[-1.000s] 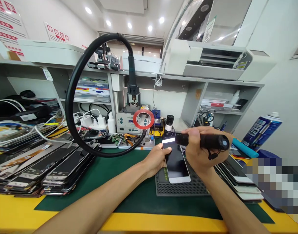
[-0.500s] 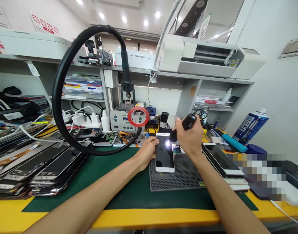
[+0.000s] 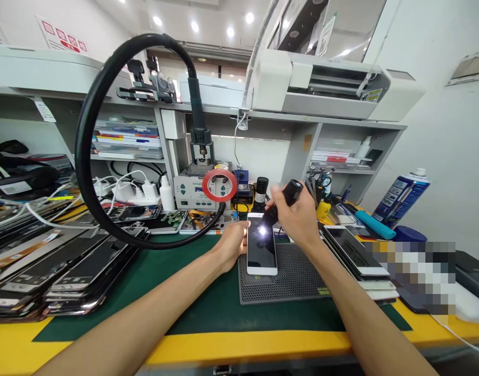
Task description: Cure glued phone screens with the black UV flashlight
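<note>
From my head camera, my left hand [image 3: 231,244] is closed on the upper left edge of a white-framed phone [image 3: 261,256], thumb at its side and fingers partly hidden by it. The phone sits just right of that hand, dark screen facing me, overlapping a gray textured pad [image 3: 298,277]; I cannot tell whether its lower end touches the pad. My right hand [image 3: 298,214] is wrapped around a black flashlight [image 3: 291,191], its lit end slanting down and left, close over the upper part of the screen, where a bright white spot [image 3: 262,230] shows. Whether the flashlight touches the glass, I cannot tell.

Under my forearms a green mat [image 3: 200,303] covers part of the yellow tabletop [image 3: 259,347]. To the right of my right hand lies a stack of phones or screens [image 3: 359,258], and beyond it a turquoise roll [image 3: 374,224] and a blue spray can [image 3: 400,196]. Well left of my left hand are piled dark screen panels [image 3: 83,277]. Ahead of that hand, a thick black hose [image 3: 82,136] loops up beside a red ring [image 3: 205,189], with a white bottle [image 3: 166,196] near it.
</note>
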Demonstrator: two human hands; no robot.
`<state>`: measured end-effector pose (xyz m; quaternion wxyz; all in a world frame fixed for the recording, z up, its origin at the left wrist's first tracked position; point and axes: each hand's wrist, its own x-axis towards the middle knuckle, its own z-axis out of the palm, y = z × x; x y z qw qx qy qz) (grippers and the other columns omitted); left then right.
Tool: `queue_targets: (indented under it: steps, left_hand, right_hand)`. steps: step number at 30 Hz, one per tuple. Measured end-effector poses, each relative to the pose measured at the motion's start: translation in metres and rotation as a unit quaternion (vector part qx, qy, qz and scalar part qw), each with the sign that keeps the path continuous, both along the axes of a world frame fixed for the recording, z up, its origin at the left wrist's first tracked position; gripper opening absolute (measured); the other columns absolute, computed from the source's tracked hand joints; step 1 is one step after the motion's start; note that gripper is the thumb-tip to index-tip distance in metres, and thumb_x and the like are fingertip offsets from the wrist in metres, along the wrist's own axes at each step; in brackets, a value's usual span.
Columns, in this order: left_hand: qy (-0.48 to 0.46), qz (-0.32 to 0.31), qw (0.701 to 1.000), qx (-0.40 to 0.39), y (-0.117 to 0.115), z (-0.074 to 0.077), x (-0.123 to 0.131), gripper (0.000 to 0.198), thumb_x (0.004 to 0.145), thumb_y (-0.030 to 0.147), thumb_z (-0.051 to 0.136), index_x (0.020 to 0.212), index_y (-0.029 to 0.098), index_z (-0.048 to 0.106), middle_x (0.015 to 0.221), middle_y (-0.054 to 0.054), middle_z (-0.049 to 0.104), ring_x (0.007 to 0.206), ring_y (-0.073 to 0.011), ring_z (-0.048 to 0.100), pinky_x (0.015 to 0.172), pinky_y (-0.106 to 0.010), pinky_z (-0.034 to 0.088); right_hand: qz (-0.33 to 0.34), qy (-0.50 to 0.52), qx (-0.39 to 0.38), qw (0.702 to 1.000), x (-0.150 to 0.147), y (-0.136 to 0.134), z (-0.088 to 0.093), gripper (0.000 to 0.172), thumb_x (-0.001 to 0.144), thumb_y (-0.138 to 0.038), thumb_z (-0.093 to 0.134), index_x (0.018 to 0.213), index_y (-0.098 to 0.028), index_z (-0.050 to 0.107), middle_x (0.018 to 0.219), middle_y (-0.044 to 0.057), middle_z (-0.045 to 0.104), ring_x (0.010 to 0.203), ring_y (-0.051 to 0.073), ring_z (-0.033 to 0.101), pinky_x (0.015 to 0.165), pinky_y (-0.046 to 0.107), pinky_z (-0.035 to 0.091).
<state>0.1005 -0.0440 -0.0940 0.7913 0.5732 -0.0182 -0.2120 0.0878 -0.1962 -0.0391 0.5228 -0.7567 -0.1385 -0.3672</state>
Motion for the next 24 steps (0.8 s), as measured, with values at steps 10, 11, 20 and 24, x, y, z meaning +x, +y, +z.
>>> queue_targets:
  steps: [10, 11, 20, 24]
  left_hand:
    - [0.010, 0.018, 1.000, -0.004, -0.003, -0.006, 0.004, 0.019, 0.096, 0.027, 0.042, 0.095, 0.015, 0.056, 0.078, -0.005, 0.058, 0.059, -0.0144, 0.057, 0.058, -0.030, 0.054]
    - [0.011, 0.017, 1.000, -0.005, -0.003, -0.007, 0.004, 0.019, 0.096, 0.027, 0.041, 0.095, 0.015, 0.056, 0.078, -0.005, 0.059, 0.059, -0.0145, 0.057, 0.057, -0.030, 0.055]
    - [0.006, 0.012, 1.000, -0.005, -0.004, -0.005, 0.003, 0.019, 0.096, 0.028, 0.041, 0.092, 0.016, 0.055, 0.078, -0.007, 0.060, 0.057, -0.0141, 0.054, 0.057, -0.029, 0.054]
    - [0.008, 0.009, 1.000, -0.004, -0.003, -0.007, 0.005, 0.019, 0.095, 0.028, 0.042, 0.094, 0.016, 0.056, 0.076, -0.006, 0.059, 0.058, -0.0147, 0.055, 0.057, -0.030, 0.054]
  right_hand:
    - [0.231, 0.040, 0.247, 0.940, -0.008, 0.007, 0.012, 0.047, 0.092, -0.066, 0.050, 0.097, -0.019, 0.054, 0.059, -0.003, 0.048, 0.050, 0.011, 0.050, 0.053, 0.028, 0.052]
    - [0.253, 0.062, 0.254, 0.931, -0.011, 0.007, 0.014, 0.052, 0.092, -0.068, 0.043, 0.093, -0.018, 0.056, 0.059, -0.001, 0.048, 0.049, 0.012, 0.050, 0.051, 0.029, 0.051]
    - [0.338, 0.158, 0.272, 0.887, -0.013, -0.004, 0.018, 0.032, 0.087, -0.047, 0.047, 0.089, -0.016, 0.055, 0.064, 0.001, 0.049, 0.052, 0.014, 0.051, 0.053, 0.031, 0.050]
    - [0.280, 0.130, 0.271, 0.912, -0.009, -0.001, 0.015, 0.031, 0.088, -0.046, 0.060, 0.098, -0.018, 0.052, 0.070, -0.001, 0.050, 0.057, 0.012, 0.052, 0.053, 0.028, 0.053]
